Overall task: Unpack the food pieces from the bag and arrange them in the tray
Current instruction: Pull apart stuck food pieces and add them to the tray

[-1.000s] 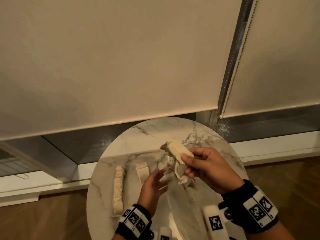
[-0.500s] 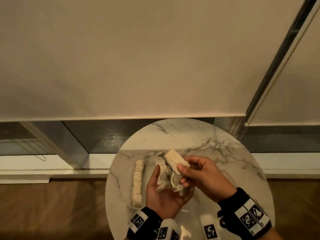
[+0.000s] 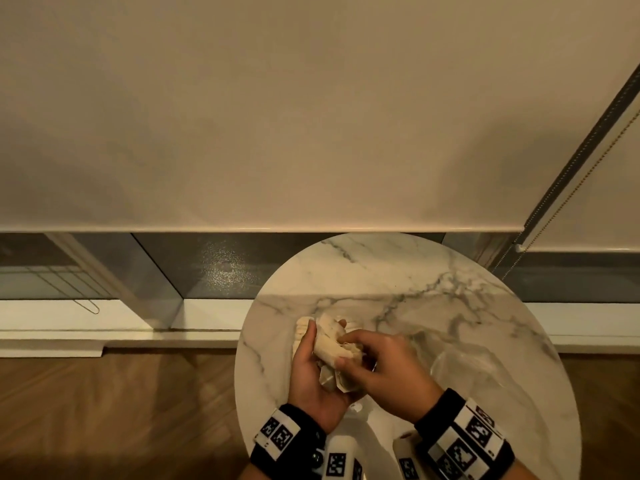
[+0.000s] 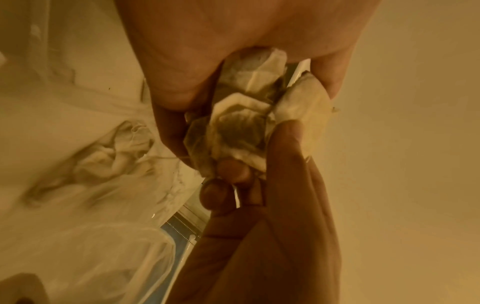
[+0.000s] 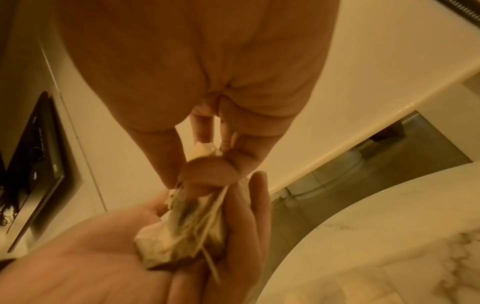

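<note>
A pale food piece [image 3: 327, 339] lies half wrapped in a crumpled translucent bag [image 3: 334, 379] over the left part of the round marble table [image 3: 415, 271]. My left hand [image 3: 323, 332] is palm up under the bundle and carries it, fingers fairly straight, thumb alongside. My right hand [image 3: 343, 351] reaches in from the right and pinches the bag between thumb and fingertips. The right wrist view shows the bag [image 5: 182, 230] on the left palm [image 5: 103, 257] and the pinch [image 5: 205, 174]. A clear plastic tray [image 3: 464, 368] lies on the table at the right.
A row of pale food pieces [image 3: 300, 329] lies on the table just behind my left hand, mostly hidden by it. Behind the table are a roller blind [image 3: 311, 116] and a window sill [image 3: 104, 327]. Wooden floor [image 3: 121, 410] lies to the left.
My left hand has turned palm up and come under the bundle. My right hand has lowered the food piece and bag into it and shifted its pinch. The head view has swung left.
</note>
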A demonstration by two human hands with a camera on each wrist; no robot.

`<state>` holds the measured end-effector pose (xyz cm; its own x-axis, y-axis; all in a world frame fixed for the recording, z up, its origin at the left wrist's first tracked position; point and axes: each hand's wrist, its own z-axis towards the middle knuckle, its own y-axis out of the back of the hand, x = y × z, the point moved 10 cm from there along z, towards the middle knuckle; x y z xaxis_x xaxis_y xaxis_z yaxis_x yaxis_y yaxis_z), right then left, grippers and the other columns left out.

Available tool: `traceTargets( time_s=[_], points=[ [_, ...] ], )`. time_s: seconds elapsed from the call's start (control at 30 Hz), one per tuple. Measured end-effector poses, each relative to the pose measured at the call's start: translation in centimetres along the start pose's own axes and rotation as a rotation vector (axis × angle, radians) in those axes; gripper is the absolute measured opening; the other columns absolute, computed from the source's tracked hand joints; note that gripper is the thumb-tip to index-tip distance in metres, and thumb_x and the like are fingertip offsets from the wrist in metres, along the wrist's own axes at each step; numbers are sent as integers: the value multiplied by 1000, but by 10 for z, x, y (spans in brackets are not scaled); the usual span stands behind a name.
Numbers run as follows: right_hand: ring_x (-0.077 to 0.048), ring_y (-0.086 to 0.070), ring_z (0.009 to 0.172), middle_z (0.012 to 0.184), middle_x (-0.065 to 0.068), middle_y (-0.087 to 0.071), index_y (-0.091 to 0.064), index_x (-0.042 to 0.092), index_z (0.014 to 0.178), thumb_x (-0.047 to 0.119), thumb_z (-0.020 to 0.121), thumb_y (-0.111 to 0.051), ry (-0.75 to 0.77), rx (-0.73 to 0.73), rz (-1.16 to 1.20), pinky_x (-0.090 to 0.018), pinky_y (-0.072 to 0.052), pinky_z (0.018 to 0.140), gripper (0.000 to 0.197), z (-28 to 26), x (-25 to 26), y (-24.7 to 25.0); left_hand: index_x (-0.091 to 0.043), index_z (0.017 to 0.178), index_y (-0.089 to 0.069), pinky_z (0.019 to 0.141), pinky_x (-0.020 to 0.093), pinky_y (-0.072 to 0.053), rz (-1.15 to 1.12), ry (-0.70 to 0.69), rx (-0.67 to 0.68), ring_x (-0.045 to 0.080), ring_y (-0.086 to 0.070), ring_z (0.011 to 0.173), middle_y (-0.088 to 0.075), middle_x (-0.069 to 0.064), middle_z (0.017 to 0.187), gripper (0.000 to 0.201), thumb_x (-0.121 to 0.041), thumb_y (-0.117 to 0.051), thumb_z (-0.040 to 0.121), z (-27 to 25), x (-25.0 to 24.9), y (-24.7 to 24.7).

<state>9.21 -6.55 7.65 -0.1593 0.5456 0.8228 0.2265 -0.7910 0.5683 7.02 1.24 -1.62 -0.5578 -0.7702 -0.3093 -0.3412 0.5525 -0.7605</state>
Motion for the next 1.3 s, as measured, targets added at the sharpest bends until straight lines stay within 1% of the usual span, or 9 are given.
traceTargets(
  time_s=[0.13, 0.23, 0.43, 0.63, 0.8, 0.9, 1.0, 1.1, 1.3],
  points=[
    [11, -59, 86, 99, 16, -70, -71, 30, 114, 42, 87, -69, 86, -18, -103, -5, -43, 73, 30, 8, 15, -19, -18, 105, -77, 88, 47, -50, -63, -10, 36, 35, -71, 93, -72, 16, 100, 53, -62, -51, 90, 5, -15, 11],
    [14, -53, 83, 101, 15, -69, -70, 30, 115, 47, 88, -66, 147, -14, -170, -3, -38, 74, 32, 14, 24, -32, -15, 98, -79, 78, 43, -54, -64, -16, 42, 33, -71, 84, -71, 16, 93, 50, -52, -45, 95, 5, -26, 18],
    [-4, -58, 89, 106, 18, -51, -58, 46, 125, 71, 88, -41, 135, 1, -416, -27, -52, 72, 47, 22, 23, -53, -19, 113, -72, 84, 39, -47, -59, -42, 2, 30, -63, 97, -67, 12, 108, 41, -45, -55, 85, 15, -46, 43],
    [-4, -56, 92, 105, 16, -47, -59, 44, 124, 60, 94, -46, 158, -127, -167, -22, -49, 76, 37, 28, 36, -49, -15, 103, -74, 85, 35, -45, -63, 14, 41, 23, -65, 92, -70, 8, 99, 36, -44, -63, 86, 17, -57, 49],
    [-3, -57, 98, 104, 8, -59, -66, 28, 115, 49, 98, -46, -132, -245, 240, -13, -45, 81, 33, 58, 1, -48, -13, 121, -64, 66, 32, -50, 0, 72, 23, 26, -64, 81, -66, 13, 101, 45, -41, -66, 86, 29, -62, 62],
    [-11, -59, 82, 91, 2, -65, -67, 15, 107, 31, 101, -51, -371, -191, 459, -16, -45, 62, 23, 80, -35, -68, -12, 106, -67, 46, 24, -44, 47, 160, 17, 21, -61, 64, -64, 8, 82, 36, -41, -61, 86, 30, -57, 67],
    [-11, -55, 68, 81, -1, -63, -69, 13, 101, 23, 99, -55, -478, -150, 418, -20, -41, 53, 17, 87, -61, -80, -10, 108, -66, 48, 24, -45, 24, 225, 5, 21, -63, 66, -64, 7, 83, 41, -43, -62, 84, 30, -56, 85],
    [-8, -57, 65, 80, 0, -67, -69, 15, 99, 21, 96, -58, -511, -94, 292, -15, -40, 50, 13, 90, -73, -92, -8, 103, -69, 48, 25, -47, -70, 252, -3, 22, -64, 64, -65, 8, 79, 40, -43, -58, 88, 26, -63, 101],
    [-19, -67, 66, 79, -6, -71, -68, 20, 85, 21, 88, -61, -522, 100, 105, -33, -59, 62, 9, 119, -69, -149, -16, 97, -69, 49, 22, -45, -226, 188, -96, 19, -62, 64, -66, 2, 79, 30, -41, -57, 85, 31, -102, 167]
  ],
)
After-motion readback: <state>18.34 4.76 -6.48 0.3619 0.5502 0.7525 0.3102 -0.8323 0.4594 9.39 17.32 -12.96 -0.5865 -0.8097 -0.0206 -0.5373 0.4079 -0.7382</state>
